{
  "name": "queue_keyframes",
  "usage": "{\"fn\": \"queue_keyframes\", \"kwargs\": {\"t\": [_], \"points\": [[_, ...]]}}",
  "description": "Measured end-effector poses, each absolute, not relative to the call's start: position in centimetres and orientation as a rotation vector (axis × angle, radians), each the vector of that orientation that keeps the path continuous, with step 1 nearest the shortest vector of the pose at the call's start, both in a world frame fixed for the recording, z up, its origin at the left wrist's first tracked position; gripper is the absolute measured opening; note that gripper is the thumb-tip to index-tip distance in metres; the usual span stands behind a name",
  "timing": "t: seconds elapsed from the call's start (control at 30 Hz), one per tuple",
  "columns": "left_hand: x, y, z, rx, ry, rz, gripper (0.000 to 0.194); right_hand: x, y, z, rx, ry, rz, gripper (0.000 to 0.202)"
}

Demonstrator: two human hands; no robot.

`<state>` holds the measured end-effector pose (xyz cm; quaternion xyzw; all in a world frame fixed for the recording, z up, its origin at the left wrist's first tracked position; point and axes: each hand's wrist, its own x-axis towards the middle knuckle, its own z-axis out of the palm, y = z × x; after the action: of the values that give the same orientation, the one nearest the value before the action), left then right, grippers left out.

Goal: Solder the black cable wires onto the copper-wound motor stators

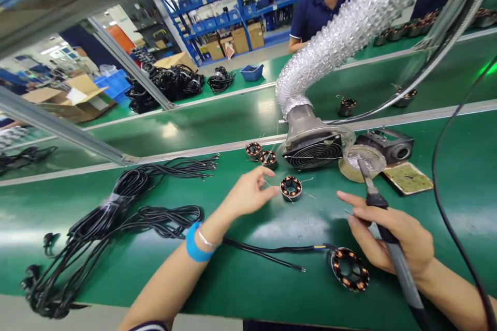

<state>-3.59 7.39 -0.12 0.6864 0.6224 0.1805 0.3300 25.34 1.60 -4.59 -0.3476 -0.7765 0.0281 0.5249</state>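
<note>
My right hand (pixel 404 232) is wrapped round the grip of a soldering iron (pixel 394 256), whose tip reaches into a round, pale dish (pixel 353 168). My left hand (pixel 246 194) has its thumb and index finger apart beside a small copper-wound stator (pixel 291 188) with thin wire ends sticking out. The thumb tip is right at that stator's edge; whether it touches, I cannot tell. Nearer to me lies another stator (pixel 350 269), tilted, with a black cable (pixel 279 249) running to it from the left. Two more stators, the nearer one (pixel 267 159) included, stand behind my left hand.
Bundled black power cables (pixel 112 201) cover the left of the green bench. A fume extractor (pixel 314 150) on a silver duct (pixel 330 46) stands behind the dish. To its right are an iron stand (pixel 388 146) and a sponge tray (pixel 407 178). A co-worker (pixel 314 15) is across the bench.
</note>
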Motion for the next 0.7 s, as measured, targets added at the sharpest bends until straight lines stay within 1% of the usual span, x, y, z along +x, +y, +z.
{"fn": "queue_keyframes", "kwargs": {"t": [0.13,0.23,0.3,0.37,0.47,0.57,0.63,0.7], "points": [[-0.2,6.1,-1.7,1.769,1.682,0.438,0.049,24.6,1.2,-5.1,-0.824,-1.906,0.283,0.025],[0.9,7.1,-2.0,1.769,1.462,0.414,0.042,24.0,0.2,-5.2,-0.770,-1.951,0.446,0.029],[1.1,7.3,-2.1,1.719,1.262,0.344,0.045,23.8,-0.5,-5.0,-0.710,-1.960,0.506,0.032],[1.2,6.8,-2.0,1.688,1.188,0.303,0.049,23.8,-1.0,-4.7,-0.644,-1.971,0.550,0.033],[1.5,5.4,-2.0,1.723,1.308,0.319,0.052,24.4,-0.9,-4.3,-0.601,-1.970,0.498,0.036],[1.7,4.7,-1.9,1.753,1.251,0.314,0.046,25.3,0.3,-4.6,-0.669,-1.945,0.344,0.040],[2.1,4.8,-2.0,1.754,1.123,0.269,0.043,25.9,0.9,-5.1,-0.714,-1.983,0.288,0.037],[2.5,4.6,-2.3,1.761,1.075,0.266,0.040,26.4,1.2,-5.7,-0.736,-2.053,0.291,0.029]]}}
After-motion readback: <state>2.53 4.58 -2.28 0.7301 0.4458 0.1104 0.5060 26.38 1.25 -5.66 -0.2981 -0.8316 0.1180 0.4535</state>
